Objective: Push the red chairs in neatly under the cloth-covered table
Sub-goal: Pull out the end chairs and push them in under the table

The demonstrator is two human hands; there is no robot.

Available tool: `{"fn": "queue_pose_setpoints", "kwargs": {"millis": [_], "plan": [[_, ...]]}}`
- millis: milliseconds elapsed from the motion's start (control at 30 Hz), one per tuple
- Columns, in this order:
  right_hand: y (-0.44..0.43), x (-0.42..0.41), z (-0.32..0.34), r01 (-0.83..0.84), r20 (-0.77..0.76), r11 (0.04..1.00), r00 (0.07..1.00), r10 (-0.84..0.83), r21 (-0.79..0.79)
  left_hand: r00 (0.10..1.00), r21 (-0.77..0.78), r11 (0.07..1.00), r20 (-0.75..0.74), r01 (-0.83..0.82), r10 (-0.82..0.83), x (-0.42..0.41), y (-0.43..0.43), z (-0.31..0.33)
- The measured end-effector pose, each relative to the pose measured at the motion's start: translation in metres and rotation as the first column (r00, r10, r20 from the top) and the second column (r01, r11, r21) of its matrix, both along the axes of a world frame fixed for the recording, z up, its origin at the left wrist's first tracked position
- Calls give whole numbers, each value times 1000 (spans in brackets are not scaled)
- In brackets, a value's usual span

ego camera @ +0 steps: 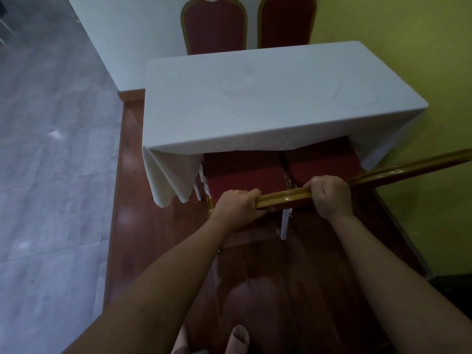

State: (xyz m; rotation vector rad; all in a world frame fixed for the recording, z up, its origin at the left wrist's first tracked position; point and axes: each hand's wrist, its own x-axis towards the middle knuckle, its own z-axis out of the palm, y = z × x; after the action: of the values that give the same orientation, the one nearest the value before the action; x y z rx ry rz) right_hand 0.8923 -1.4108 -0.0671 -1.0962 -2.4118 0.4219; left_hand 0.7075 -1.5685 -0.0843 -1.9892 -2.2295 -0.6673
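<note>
Listing by size: one grey tiled floor [51, 149] at left; one reddish wooden platform [255, 277] along a yellow-green wall [421, 60]; one table [268, 98] under a white cloth, its left corner hanging in loose folds. Red chairs, four counted: two far chairs [214, 26], gold-framed backs upright beyond the table's far edge; two near chairs side by side, the left seat [242, 172] and the right seat [321, 162] each partly tucked beneath the cloth's front hem. One gold top rail [283, 198] of a near chair back runs between the hands and on toward the right edge. One white table leg [284, 223] shows below that rail. Hands, two: left hand [237, 205], fingers curled and closed over the rail's left end; right hand [329, 195], fingers wrapped tight over the rail, knuckles up. Both forearms bare, extended forward.
</note>
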Motion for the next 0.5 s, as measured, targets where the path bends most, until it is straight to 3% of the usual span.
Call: {"fn": "queue_pose_setpoints", "kwargs": {"millis": [300,500], "plan": [[-38,-15,16,245,-73,955,963,-260,-170,998,-122,992,63,30,-23,-2,-9,10],[-73,-33,10,441,-126,854,864,-487,-276,963,-246,946,218,210,-157,-16,-23,22]]}}
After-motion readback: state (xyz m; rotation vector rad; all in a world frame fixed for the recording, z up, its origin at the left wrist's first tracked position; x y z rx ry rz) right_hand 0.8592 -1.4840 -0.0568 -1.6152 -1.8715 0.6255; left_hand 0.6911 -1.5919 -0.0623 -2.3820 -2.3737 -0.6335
